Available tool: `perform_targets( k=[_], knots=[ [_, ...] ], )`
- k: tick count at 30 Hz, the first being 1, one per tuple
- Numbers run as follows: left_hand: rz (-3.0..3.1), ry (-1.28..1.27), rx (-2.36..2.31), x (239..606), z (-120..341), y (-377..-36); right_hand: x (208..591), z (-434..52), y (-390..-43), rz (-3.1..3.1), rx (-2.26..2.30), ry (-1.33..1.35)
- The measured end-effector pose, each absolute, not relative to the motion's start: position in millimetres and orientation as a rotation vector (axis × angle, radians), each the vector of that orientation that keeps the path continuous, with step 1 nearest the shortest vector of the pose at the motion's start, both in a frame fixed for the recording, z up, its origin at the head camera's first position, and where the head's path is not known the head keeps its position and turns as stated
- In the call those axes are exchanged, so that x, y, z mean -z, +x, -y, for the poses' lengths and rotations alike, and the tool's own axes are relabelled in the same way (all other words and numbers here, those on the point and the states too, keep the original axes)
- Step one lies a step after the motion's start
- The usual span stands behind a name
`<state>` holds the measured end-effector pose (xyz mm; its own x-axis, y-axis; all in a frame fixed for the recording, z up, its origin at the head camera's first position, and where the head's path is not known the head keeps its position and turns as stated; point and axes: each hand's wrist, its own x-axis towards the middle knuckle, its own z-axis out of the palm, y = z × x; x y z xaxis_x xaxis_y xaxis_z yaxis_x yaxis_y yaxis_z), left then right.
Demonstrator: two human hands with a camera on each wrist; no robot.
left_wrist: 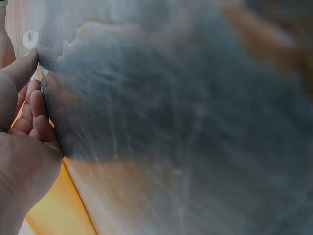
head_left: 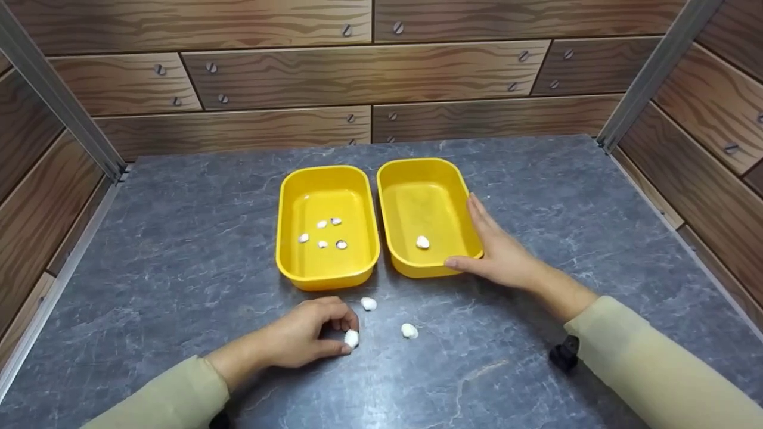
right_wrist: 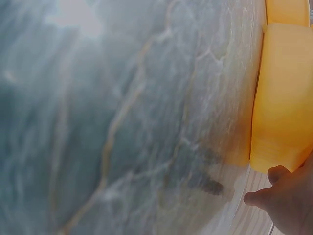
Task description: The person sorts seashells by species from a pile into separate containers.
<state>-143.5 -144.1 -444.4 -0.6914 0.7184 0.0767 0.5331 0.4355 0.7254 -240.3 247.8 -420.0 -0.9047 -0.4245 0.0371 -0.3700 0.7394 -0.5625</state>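
My left hand (head_left: 341,333) lies on the grey table near its front edge, fingers curled, and pinches a small white piece (head_left: 351,338) between thumb and fingertips. Two more white pieces (head_left: 368,303) (head_left: 409,330) lie just to its right. Behind them stand two yellow trays side by side. The left tray (head_left: 289,238) holds several small pieces. The right tray (head_left: 400,262) holds one white piece (head_left: 422,242). My right hand (head_left: 484,245) rests flat against the right tray's outer side, thumb at its front corner. The left wrist view is blurred and shows the fingers (left_wrist: 34,117) and a white piece (left_wrist: 30,36).
The grey marbled table (head_left: 179,250) is walled in by wood-patterned panels at the back and both sides, with metal posts in the back corners. A small black object (head_left: 563,353) sits under my right sleeve. The right wrist view shows the tray's wall (right_wrist: 283,98) beside my hand (right_wrist: 286,203).
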Motion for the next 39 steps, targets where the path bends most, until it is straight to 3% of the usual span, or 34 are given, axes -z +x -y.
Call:
perform_targets(
  k=[13,23,39],
  knots=[
    [-2.399,0.964,-1.235,439,145,-143,421,-247,-239,-2.845,0.907,-0.66],
    [-2.355,1.003,-1.288,400,122,-146,421,-247,-240,-2.848,0.894,-0.652],
    [-2.407,0.999,-1.413,345,85,-198,422,-248,-240,-2.853,0.883,-0.654]
  ],
)
